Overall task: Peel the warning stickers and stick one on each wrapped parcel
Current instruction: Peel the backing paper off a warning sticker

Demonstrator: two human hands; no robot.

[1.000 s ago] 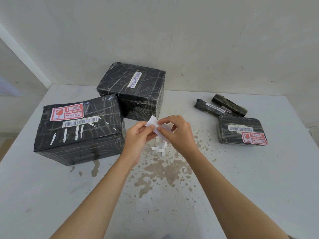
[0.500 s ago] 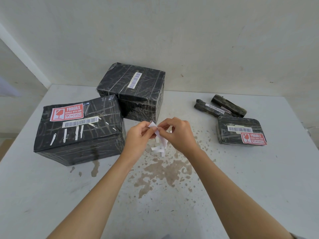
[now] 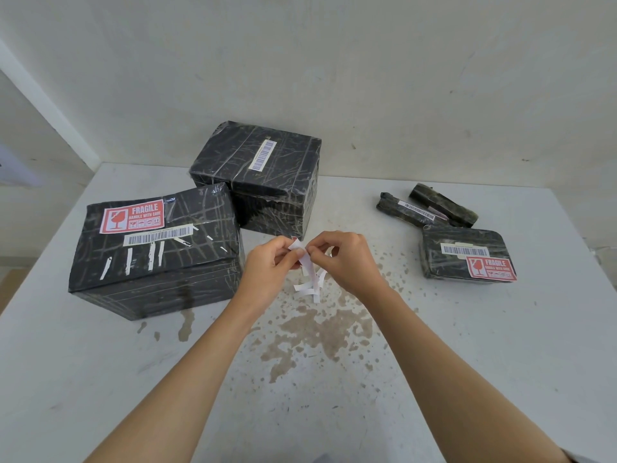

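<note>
On a stained white bench [image 3: 100,362], the large black film-wrapped parcel at left [image 3: 153,262] already wears a red fragile sticker [image 3: 132,216]. The far middle black wrapped parcel [image 3: 257,182] shows only a barcode. At centre, the left grip [image 3: 267,262] and right grip [image 3: 347,259] both pinch a white-backed warning sticker [image 3: 306,264], seemingly mid-peel. Far right, two slim dark wrapped parcels [image 3: 405,211] seem unlabelled; the small black wrapped parcel nearer [image 3: 464,242] is stickered

The large parcel [image 3: 187,262] bears "FRAGILE HANDLE WITH CARE"; the small parcel [image 3: 460,240], "FRAGILE".
</note>
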